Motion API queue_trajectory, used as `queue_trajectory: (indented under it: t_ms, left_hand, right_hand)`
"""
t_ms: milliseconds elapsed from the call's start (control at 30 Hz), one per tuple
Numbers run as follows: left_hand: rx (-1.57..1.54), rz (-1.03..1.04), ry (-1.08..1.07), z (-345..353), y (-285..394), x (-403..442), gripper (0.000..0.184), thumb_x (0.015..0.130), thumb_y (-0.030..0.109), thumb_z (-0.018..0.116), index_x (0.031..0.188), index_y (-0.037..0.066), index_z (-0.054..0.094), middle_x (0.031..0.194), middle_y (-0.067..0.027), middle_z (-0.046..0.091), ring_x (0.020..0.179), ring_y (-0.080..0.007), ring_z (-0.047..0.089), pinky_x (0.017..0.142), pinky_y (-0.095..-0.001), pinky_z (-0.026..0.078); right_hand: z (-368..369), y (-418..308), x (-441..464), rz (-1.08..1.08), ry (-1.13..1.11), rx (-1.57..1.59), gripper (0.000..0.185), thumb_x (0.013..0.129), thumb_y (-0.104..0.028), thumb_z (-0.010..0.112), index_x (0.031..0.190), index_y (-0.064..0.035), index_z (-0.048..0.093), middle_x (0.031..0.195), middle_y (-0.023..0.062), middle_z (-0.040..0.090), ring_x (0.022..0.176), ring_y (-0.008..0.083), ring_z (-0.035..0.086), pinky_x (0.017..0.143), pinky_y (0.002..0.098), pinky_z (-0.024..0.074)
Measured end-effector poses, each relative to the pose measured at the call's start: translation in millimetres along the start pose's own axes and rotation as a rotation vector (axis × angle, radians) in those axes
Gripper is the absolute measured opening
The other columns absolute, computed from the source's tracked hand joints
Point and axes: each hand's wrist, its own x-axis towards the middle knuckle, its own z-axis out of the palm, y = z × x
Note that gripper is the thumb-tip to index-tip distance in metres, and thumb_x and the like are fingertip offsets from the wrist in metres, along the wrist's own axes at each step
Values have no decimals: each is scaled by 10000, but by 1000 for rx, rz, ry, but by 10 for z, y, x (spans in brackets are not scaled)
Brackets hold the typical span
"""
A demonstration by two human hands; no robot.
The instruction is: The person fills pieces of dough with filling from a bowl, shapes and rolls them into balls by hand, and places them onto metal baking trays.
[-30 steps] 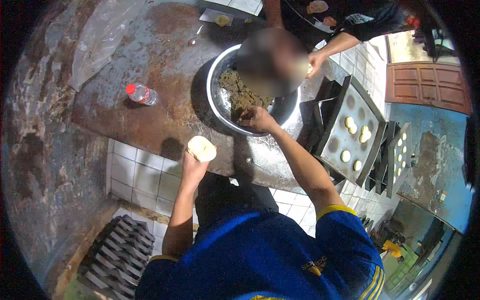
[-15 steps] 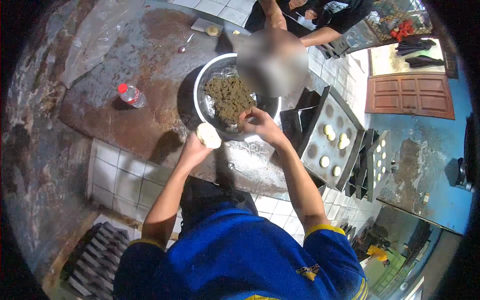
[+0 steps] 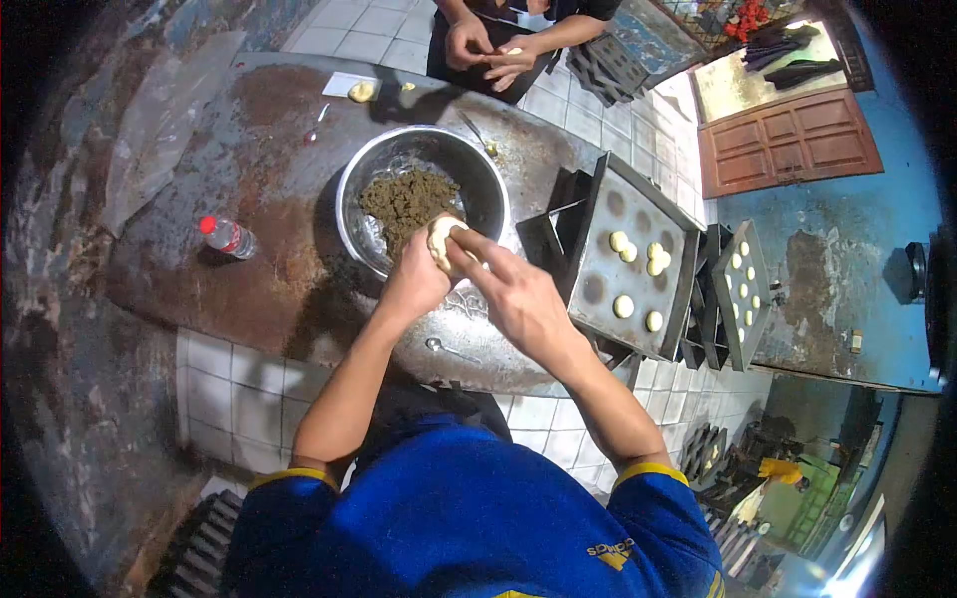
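1. Dough (image 3: 446, 245): one pale piece, held up over the near side of the bowl, between the two hands.
2. Left hand (image 3: 417, 279): curled round the dough from the left (palm side hidden).
3. Right hand (image 3: 518, 301): extended fingers close together, tips against the dough from the right; whether the thumb pinches, cannot tell.
4. Bowl (image 3: 486, 189): round, metal, on the table, beyond the hands.
5. Filling (image 3: 404, 204): brown, crumbly, heaped in the bowl, mostly at left and centre.
6. Table (image 3: 249, 294): worn, brown and grey.
7. Bottle (image 3: 227, 237): clear, red cap, left of the bowl (standing or lying, cannot tell).
8. Spoon (image 3: 435, 345): small, on the near edge of the table.
9. Tray (image 3: 638, 277): dark-rimmed, right of the bowl, bearing pale balls (image 3: 623, 306) (some touching, others apart).
10. Second tray (image 3: 758, 261): farther right, also with pale balls.
11. Card (image 3: 341, 84): white, far left of the bowl, with a yellowish lump (image 3: 362, 92) at its right end.
12. Co-worker's hands (image 3: 510, 66): close together, beyond the table's far edge.
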Motion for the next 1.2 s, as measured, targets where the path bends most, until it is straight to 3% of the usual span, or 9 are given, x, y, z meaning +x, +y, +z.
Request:
queue_trajectory:
  t_ms: [167, 367, 467, 700, 767, 867, 1000, 1133, 1200]
  left_hand:
    - [-42, 2, -54, 146, 288, -134, 535, 845, 125, 869, 1307, 11, 626, 1187, -131, 727, 1132, -236, 702, 957, -375, 563]
    - [155, -2, -286, 680, 802, -321, 637, 796, 182, 938, 1314, 15, 608, 1214, -109, 719, 1107, -214, 696, 972, -372, 555]
    - [-233, 124, -421, 1153, 732, -295, 580, 797, 110, 923, 1286, 10, 627, 1193, -82, 738, 1118, -156, 691, 952, -331, 562]
    - [-356, 125, -493, 2098, 1316, -568, 481, 895, 121, 858, 1281, 40, 582, 1118, -23, 680, 1075, -101, 648, 922, -272, 529]
    - [-455, 108, -460, 2444, 1305, -621, 374, 956, 197, 786, 1237, 29, 606, 1074, -3, 668, 982, -81, 628, 849, -257, 514]
    - [-523, -5, -335, 2854, 1288, -642, 311, 988, 275, 680, 1187, 38, 656, 1040, -4, 674, 898, -63, 605, 756, -239, 478]
    - [-509, -76, -493, 3249, 1451, -679, 335, 989, 280, 667, 1207, 26, 653, 1042, -7, 675, 888, -65, 606, 762, -253, 482]
    - [-694, -341, -485, 3371, 1586, -644, 279, 1063, 279, 539, 1298, 131, 508, 887, -1, 555, 605, -6, 445, 401, -178, 268]
    - [-768, -336, -434, 3439, 1711, -647, 299, 1070, 293, 547, 1314, 126, 500, 865, 5, 554, 591, -9, 435, 409, -174, 275]
  right_hand:
    - [-553, 145, -269, 34, -52, 506, 669, 891, 56, 645, 1538, -21, 496, 1613, 218, 456, 1469, 401, 478, 1226, 475, 402]
    - [-880, 319, -776, -4, 104, 199, 918, 718, -342, 964, 1488, -34, 569, 1250, 187, 630, 1151, 335, 633, 1035, 436, 509]
    - [-1134, 597, -1189, 170, 67, 406, 565, 737, -291, 954, 1224, -82, 756, 1141, 111, 674, 1042, 259, 676, 901, 364, 545]
    - [-1448, 1127, -2238, 411, 205, 1048, 279, 901, -189, 854, 1137, -52, 793, 932, 21, 729, 942, 143, 698, 857, 338, 566]
    - [-1644, 1165, -2495, 579, 94, 1335, 473, 909, -208, 840, 1342, -70, 707, 1122, 76, 711, 1057, 176, 689, 879, 353, 581]
    - [-1847, 1271, -2770, 205, 279, 577, 966, 811, -374, 915, 1612, -132, 432, 1427, 170, 505, 1309, 266, 572, 946, 402, 582]
    - [-1851, 1583, -2897, -111, 346, 270, 685, 740, -317, 956, 1323, -66, 698, 1150, 102, 618, 1057, 230, 614, 878, 394, 520]
    - [-1733, 1861, -3025, 3, 439, 626, 355, 863, -287, 881, 1104, -39, 799, 913, 79, 637, 864, 198, 633, 777, 327, 512]
    - [-1675, 1905, -3096, 121, 492, 733, 327, 896, -266, 853, 1109, -25, 797, 915, 70, 638, 864, 179, 626, 770, 326, 507]
